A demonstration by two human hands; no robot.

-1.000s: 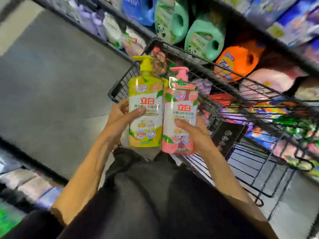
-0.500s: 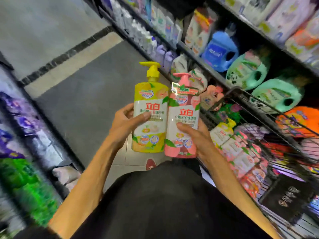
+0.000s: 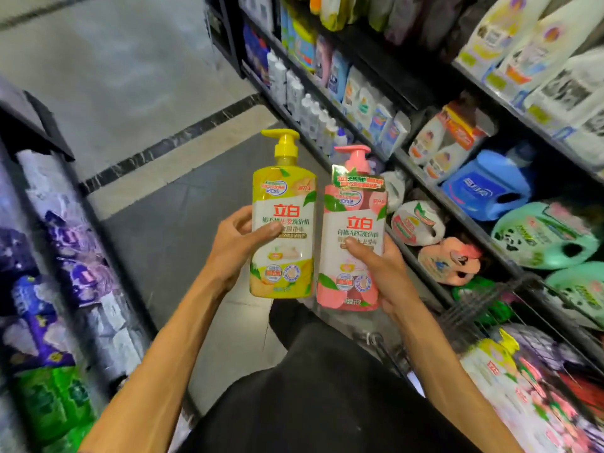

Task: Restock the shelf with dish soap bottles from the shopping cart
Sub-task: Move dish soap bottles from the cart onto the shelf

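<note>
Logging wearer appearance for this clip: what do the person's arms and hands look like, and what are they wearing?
The left forearm and right forearm are bare, with no sleeves in view. The left hand and right hand are ungloved; no watch, bracelet or ring shows on either. Below the arms is a plain black garment with no visible print or marking.
</note>
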